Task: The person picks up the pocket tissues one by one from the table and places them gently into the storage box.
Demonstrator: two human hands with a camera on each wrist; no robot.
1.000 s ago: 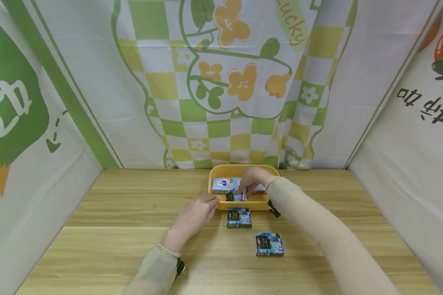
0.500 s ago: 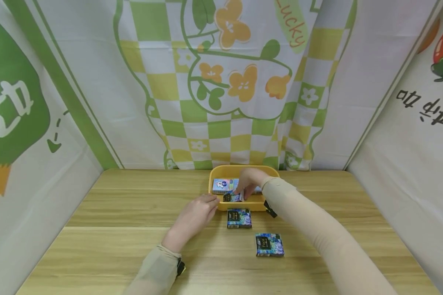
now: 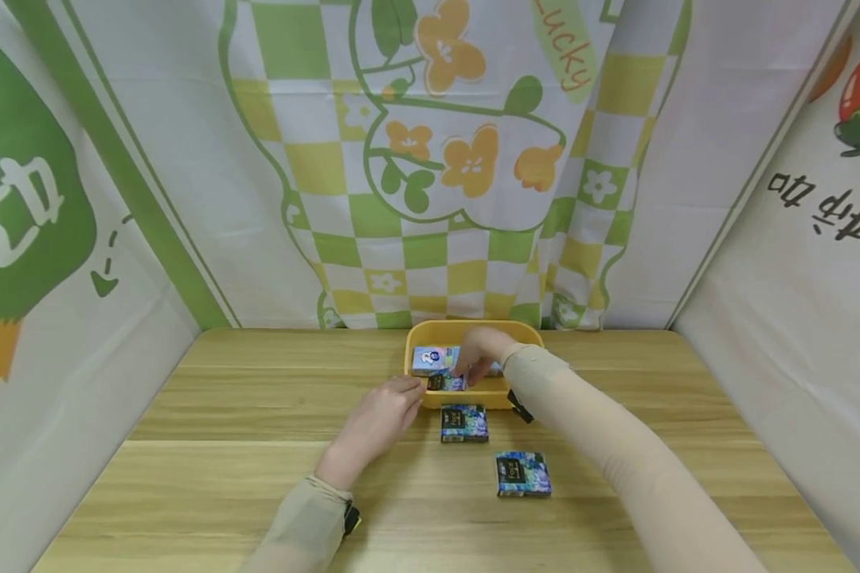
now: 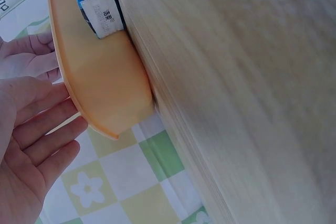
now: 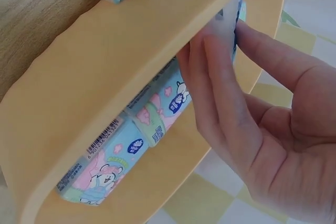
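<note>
At the back of the table stands a yellow plastic basket [image 3: 487, 397]. My right hand [image 3: 483, 354] reaches into it and pinches a dark blue floral tissue pack [image 3: 447, 383] between thumb and fingers, near the front wall. Behind that pack lies a row of light blue and pink tissue packs [image 3: 428, 360], their cartoon print plain in the right wrist view, partly hidden by the hand. My left hand [image 3: 383, 415] rests its fingertips at the basket's left front rim, fingers nearly straight in the left wrist view.
One dark blue tissue pack [image 3: 464, 423] lies right before the basket's front wall. Another like it, a floral tissue pack [image 3: 522, 475], lies nearer and to the right on the wooden table [image 3: 258, 398]. A checkered curtain [image 3: 444, 263] hangs close behind the basket.
My right hand has shifted slightly left inside the basket, carrying the dark blue tissue pack toward the left front corner. The left hand and the two packs on the table stay put.
</note>
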